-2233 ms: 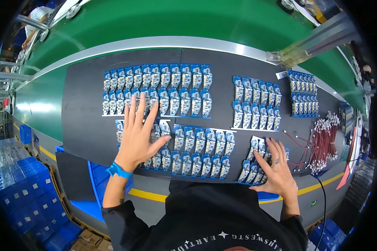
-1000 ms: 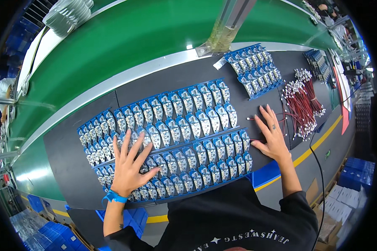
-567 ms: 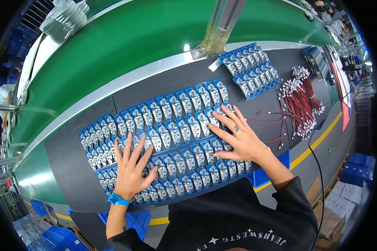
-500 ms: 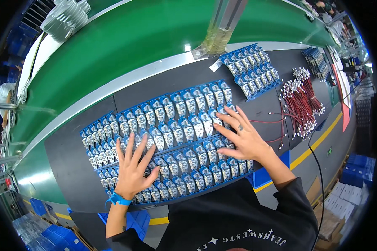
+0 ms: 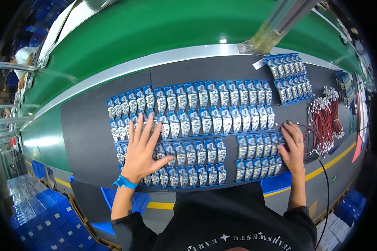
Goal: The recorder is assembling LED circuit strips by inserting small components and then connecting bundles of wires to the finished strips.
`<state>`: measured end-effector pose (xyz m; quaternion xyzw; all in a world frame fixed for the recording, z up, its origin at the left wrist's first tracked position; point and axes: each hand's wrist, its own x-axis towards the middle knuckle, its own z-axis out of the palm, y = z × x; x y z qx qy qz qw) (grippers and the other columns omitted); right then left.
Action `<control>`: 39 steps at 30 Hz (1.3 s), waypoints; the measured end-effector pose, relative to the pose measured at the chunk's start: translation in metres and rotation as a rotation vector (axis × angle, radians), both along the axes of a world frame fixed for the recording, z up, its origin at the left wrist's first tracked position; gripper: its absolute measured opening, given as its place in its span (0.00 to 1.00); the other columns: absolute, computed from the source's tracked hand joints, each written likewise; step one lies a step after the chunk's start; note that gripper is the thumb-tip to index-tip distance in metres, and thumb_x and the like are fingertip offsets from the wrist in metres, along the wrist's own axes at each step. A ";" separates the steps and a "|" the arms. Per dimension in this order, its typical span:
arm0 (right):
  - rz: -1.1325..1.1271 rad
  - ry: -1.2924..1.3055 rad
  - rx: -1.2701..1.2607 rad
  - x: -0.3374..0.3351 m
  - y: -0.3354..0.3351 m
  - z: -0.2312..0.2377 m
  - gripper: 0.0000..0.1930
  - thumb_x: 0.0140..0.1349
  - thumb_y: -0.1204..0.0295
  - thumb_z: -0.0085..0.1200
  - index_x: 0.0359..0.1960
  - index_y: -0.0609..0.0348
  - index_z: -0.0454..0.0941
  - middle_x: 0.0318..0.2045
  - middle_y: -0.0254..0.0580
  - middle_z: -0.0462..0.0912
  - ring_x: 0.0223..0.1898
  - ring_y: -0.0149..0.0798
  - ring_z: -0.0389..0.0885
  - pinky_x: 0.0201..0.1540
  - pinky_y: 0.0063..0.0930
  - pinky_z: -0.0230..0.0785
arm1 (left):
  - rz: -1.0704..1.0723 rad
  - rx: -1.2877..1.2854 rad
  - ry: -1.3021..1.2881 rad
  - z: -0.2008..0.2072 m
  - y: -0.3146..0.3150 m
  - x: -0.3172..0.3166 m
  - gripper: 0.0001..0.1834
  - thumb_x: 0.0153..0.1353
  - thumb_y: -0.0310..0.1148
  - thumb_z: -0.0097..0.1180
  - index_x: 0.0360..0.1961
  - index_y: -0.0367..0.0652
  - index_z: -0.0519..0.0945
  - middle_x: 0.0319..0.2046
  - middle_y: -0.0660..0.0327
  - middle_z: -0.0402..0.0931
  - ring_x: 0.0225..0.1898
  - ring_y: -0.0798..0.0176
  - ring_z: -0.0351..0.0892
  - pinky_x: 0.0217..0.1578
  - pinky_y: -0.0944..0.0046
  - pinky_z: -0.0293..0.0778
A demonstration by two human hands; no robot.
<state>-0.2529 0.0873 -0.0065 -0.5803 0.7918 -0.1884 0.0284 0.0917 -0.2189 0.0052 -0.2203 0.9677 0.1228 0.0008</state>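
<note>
Rows of blue-edged circuit board panels (image 5: 203,119) lie side by side, each divided into several small pointed boards with pale components. My left hand (image 5: 143,154), a blue band at its wrist, rests on the left panels with fingers spread and thumb out to the right; it covers some boards. At the near right, a smaller circuit board panel (image 5: 259,157) lies apart from its left neighbour, with a narrow dark gap between them. My right hand (image 5: 294,146) is curled at that panel's right end, thumb on its edge and fingers bent by its far corner.
Another panel stack (image 5: 289,77) lies at the far right, beside a metal post (image 5: 272,31). Red wire bundles with white connectors (image 5: 322,125) lie right of my right hand. Behind runs a green surface (image 5: 163,37). Blue bins (image 5: 276,182) stand below the table's near edge.
My right hand has moved from across the panels to the right end of the near right panel. A gap now shows left of that panel. The view has shifted; my left hand stays spread.
</note>
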 end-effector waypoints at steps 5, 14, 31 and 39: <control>-0.098 0.018 -0.065 -0.006 0.008 -0.006 0.23 0.47 0.70 0.63 0.46 0.66 0.75 0.44 0.49 0.73 0.51 0.55 0.70 0.56 0.46 0.61 | -0.023 0.023 0.086 0.002 -0.001 0.004 0.45 0.49 0.57 0.62 0.64 0.43 0.65 0.67 0.51 0.57 0.69 0.43 0.51 0.67 0.39 0.44; 0.105 0.065 -0.091 0.015 -0.019 0.003 0.23 0.43 0.67 0.66 0.43 0.57 0.77 0.41 0.40 0.73 0.47 0.48 0.71 0.52 0.49 0.62 | -0.053 0.031 0.059 0.004 -0.001 0.006 0.41 0.50 0.52 0.62 0.63 0.43 0.67 0.66 0.49 0.57 0.68 0.41 0.51 0.67 0.39 0.45; -0.562 0.088 -0.182 -0.144 -0.085 -0.008 0.43 0.48 0.47 0.65 0.56 0.74 0.68 0.54 0.71 0.69 0.58 0.62 0.68 0.61 0.45 0.60 | -0.304 0.093 0.113 0.016 0.055 -0.110 0.43 0.52 0.55 0.60 0.64 0.40 0.65 0.67 0.41 0.50 0.68 0.33 0.45 0.65 0.36 0.42; -0.562 -0.068 -0.166 -0.144 -0.083 -0.005 0.43 0.49 0.43 0.62 0.55 0.70 0.70 0.52 0.64 0.73 0.53 0.59 0.73 0.56 0.43 0.66 | -0.302 0.117 0.164 0.000 0.056 -0.114 0.38 0.54 0.49 0.60 0.63 0.40 0.67 0.67 0.44 0.53 0.69 0.38 0.47 0.66 0.38 0.44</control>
